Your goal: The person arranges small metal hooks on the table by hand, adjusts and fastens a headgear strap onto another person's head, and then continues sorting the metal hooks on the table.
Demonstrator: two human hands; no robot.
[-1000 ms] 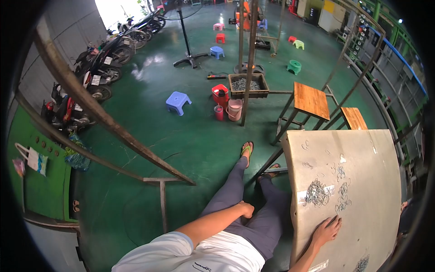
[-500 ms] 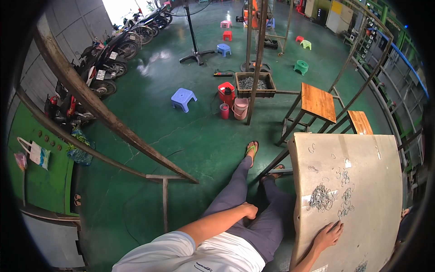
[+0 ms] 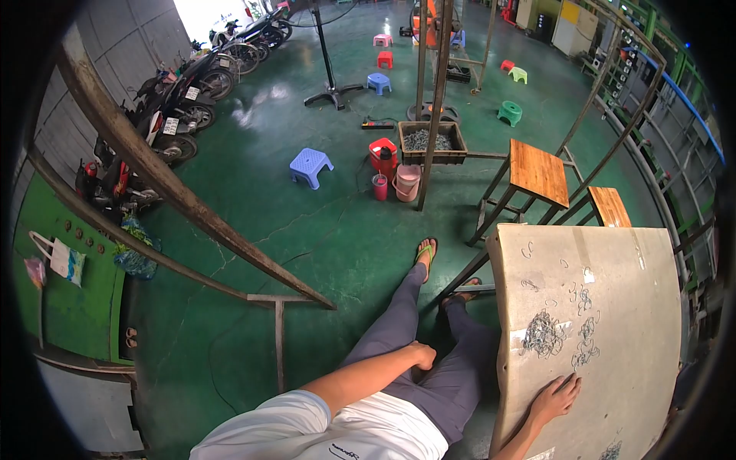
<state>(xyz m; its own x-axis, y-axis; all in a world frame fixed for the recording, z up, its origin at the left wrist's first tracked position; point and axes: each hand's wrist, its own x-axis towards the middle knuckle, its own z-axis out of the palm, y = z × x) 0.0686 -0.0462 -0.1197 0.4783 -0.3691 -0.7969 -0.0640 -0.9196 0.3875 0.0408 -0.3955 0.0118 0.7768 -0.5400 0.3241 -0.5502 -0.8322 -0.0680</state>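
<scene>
My left hand (image 3: 420, 356) rests on my lap between the thighs of my grey trousers (image 3: 386, 326), its fingers curled under and mostly hidden. My right hand (image 3: 556, 399) lies on the cardboard-coloured tabletop (image 3: 632, 337), fingers a little apart, with nothing visible in it. Just beyond its fingertips is a loose cluster of small metal hooks (image 3: 586, 341). A denser heap of metal hooks (image 3: 543, 335) lies up and to the left of it. Another small pile (image 3: 611, 451) sits near the table's bottom edge, and single hooks are scattered toward the far edge.
Wooden-topped stools (image 3: 538, 173) stand beyond the table. A crate of metal pieces (image 3: 432, 144), a pink bucket (image 3: 407, 184) and a blue stool (image 3: 310, 166) are on the green floor. A rusty metal frame (image 3: 176, 195) rises at left, near parked motorbikes (image 3: 172, 138).
Since a second ago the view has shifted slightly, so the scene sits a little further right. Both hands keep their places on the lap and table.
</scene>
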